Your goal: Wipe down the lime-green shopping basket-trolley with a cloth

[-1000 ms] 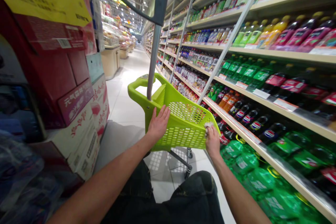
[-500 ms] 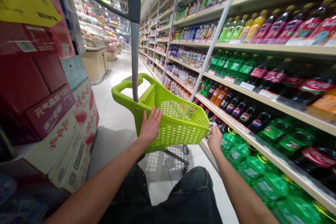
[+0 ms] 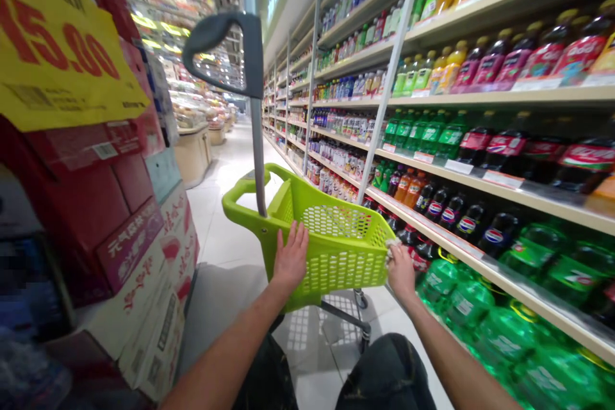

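A lime-green shopping trolley (image 3: 331, 272) with a perforated basket stands in front of my knees, its grey pole and dark loop handle (image 3: 254, 54) rising at the left end. My left hand (image 3: 291, 257) lies flat against the basket's near side, fingers stretched out and holding nothing. At the basket's right end, my right hand (image 3: 401, 269) is closed round a crumpled whitish cloth (image 3: 390, 250) and presses it to the rim corner. Most of the cloth is hidden by the fingers.
Shelves of soft-drink bottles (image 3: 446, 208) run along the right, with large green bottles (image 3: 504, 333) at the bottom. Stacked cartons (image 3: 158, 269) and a yellow price sign (image 3: 62, 45) stand close on the left. A tiled aisle (image 3: 216, 198) leads away between them.
The view has tilted up and turned left, so the trolley appears lower and farther right. My left hand stays flat on its side; my right hand keeps the cloth at the corner.
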{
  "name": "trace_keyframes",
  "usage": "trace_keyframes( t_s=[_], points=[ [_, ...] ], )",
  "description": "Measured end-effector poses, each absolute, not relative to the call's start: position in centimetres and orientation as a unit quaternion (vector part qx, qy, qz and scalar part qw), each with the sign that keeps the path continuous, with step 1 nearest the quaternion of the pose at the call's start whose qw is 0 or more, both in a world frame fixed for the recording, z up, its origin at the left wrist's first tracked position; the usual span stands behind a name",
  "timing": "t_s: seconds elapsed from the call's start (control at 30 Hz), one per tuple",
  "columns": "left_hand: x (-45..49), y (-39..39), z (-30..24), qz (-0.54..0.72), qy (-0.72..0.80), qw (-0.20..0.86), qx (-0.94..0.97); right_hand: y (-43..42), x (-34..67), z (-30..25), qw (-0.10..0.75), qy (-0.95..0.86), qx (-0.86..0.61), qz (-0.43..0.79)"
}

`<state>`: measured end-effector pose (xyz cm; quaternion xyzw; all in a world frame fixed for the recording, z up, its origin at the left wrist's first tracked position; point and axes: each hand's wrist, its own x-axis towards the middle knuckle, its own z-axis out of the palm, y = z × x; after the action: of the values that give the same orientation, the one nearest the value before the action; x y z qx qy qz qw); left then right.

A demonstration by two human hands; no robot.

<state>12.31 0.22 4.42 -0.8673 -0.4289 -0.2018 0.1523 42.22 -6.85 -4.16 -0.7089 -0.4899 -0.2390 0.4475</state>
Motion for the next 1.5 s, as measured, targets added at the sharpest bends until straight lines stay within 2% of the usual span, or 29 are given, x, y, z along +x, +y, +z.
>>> trace_keyframes(
  t_s=[0.13, 0.27, 0.4, 0.5, 0.57, 0.73, 0.8, 0.87, 0.97, 1.03, 1.1, 1.2, 1.3, 1.4, 1.5],
  points=[
    [9.9, 0.3, 5.9, -0.306, -0.394, 0.165, -0.851, -3.0, 33.1, 0.2, 0.482, -0.624, -0.578, -0.211],
    [5.2, 2.2, 8.9, -0.432, -0.498, 0.189, -0.727, -0.2, 22.1, 11.5, 0.523, -0.701, -0.419, -0.246],
    [2.3, 4.2, 10.6, -0.341, -0.525, 0.18, -0.759, 2.6, 16.2, 24.1, 0.494, -0.739, -0.326, -0.321],
    [2.0, 4.4, 10.4, -0.307, -0.513, 0.189, -0.779, 5.0, 14.8, 28.3, 0.442, -0.754, -0.329, -0.357],
    [2.0, 4.1, 10.0, -0.304, -0.514, 0.196, -0.777, 5.8, 14.8, 27.1, 0.39, -0.779, -0.328, -0.365],
    [1.8, 3.7, 9.5, -0.291, -0.503, 0.202, -0.788, 4.7, 16.3, 17.9, 0.226, -0.865, -0.276, -0.352],
    [1.8, 3.8, 9.4, -0.292, -0.502, 0.199, -0.789, 4.5, 16.7, 17.0, 0.196, -0.877, -0.274, -0.343],
    [1.8, 4.0, 9.3, -0.298, -0.501, 0.199, -0.788, 5.0, 16.6, 18.6, 0.221, -0.87, -0.278, -0.342],
    [1.8, 4.1, 9.1, -0.303, -0.493, 0.205, -0.789, 6.4, 16.0, 22.5, 0.33, -0.827, -0.298, -0.344],
    [1.8, 4.1, 9.1, -0.302, -0.486, 0.207, -0.793, 6.9, 15.8, 23.1, 0.374, -0.809, -0.307, -0.334],
    [1.6, 4.0, 9.1, -0.305, -0.479, 0.202, -0.798, 6.6, 15.8, 21.0, 0.37, -0.822, -0.301, -0.312],
    [1.2, 3.9, 9.0, -0.318, -0.469, 0.185, -0.803, 5.2, 16.2, 14.6, 0.343, -0.852, -0.288, -0.271],
    [1.0, 4.0, 8.7, -0.338, -0.452, 0.172, -0.807, 3.8, 16.5, 8.9, 0.385, -0.831, -0.321, -0.242],
    [1.0, 4.2, 8.2, -0.353, -0.449, 0.159, -0.805, 2.9, 16.2, 5.7, 0.429, -0.804, -0.352, -0.216],
    [1.2, 4.4, 8.0, -0.363, -0.462, 0.139, -0.797, 2.2, 16.0, 2.5, 0.427, -0.818, -0.336, -0.187]
  ],
)
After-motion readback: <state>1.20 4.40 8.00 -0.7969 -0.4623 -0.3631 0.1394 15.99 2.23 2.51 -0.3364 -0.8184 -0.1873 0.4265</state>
